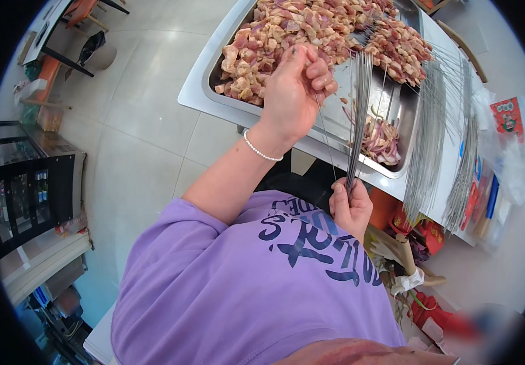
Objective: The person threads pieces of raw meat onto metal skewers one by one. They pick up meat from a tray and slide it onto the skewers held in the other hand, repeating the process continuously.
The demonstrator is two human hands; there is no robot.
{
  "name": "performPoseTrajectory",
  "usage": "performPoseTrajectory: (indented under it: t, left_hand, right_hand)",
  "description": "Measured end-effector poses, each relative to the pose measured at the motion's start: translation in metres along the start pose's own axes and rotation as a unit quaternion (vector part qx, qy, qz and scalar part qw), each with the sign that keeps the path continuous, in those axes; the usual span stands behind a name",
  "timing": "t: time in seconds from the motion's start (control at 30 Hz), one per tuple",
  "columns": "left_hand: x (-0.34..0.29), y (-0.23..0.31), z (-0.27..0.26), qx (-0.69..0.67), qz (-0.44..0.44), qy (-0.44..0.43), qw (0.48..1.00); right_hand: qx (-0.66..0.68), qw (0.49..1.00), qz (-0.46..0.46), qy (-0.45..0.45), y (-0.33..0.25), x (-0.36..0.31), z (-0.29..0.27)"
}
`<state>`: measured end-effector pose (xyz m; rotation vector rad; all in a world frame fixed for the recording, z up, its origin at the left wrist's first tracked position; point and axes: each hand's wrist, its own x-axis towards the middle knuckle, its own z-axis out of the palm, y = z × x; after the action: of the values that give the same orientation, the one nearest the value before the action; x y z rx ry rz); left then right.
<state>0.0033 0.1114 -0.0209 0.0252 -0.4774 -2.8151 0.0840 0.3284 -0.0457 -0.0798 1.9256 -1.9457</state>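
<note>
**Skewers upright, meat just above the raised hand**

We see the left hand [293, 91] raised in the upper middle of the frame, fingers pinched narrow around the top of a single thin skewer [326, 143] — it seems to press a small piece of meat at the tip, though we cannot tell for sure. That skewer runs down and slightly right toward the right hand [351, 210], which sits lower, right of centre, closed around the base of a bundle of metal skewers [360, 115]. The bundle's long axis stands nearly vertical in the picture, its tips fanning up over the steel tray [198, 85].

The pile of cut meat [287, 30] fills the tray's upper part, directly above and touching-close to the left hand — the nearer hand by far. Sliced onion [378, 137] lies in the tray's lower right corner, just right of the bundle. Loaded skewers [402, 52] rest at the upper right, and loose bare skewers [433, 140] lie along the bench [451, 182] at the right.
</note>
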Motion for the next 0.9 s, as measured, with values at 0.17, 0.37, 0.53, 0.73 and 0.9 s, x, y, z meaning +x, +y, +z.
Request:
performPoseTrajectory:
  t: [0.17, 0.37, 0.53, 0.73, 0.9]
  left_hand:
    - [-0.009, -0.008, 0.01, 0.019, -0.022, 0.009, 1.0]
    - [-0.022, -0.028, 0.017, 0.031, -0.051, -0.002, 0.998]
    - [-0.024, -0.036, 0.022, 0.081, -0.043, -0.007, 0.996]
    - [-0.024, -0.025, 0.014, 0.507, 0.113, -0.085, 0.85]
    - [-0.013, 0.069, 0.006, 0.799, 0.236, 0.01, 0.553]
  right_hand:
    - [-0.022, 0.999, -0.032, 0.002, -0.007, 0.007, 0.008]
    - [-0.002, 0.999, -0.052, -0.011, -0.019, 0.017, 0.016]
    - [0.011, 0.998, -0.064, -0.002, -0.025, 0.022, 0.022]
    - [0.026, 0.998, -0.052, 0.019, -0.027, 0.019, 0.015]
    - [0.032, 0.997, -0.061, 0.034, -0.025, 0.015, -0.001]
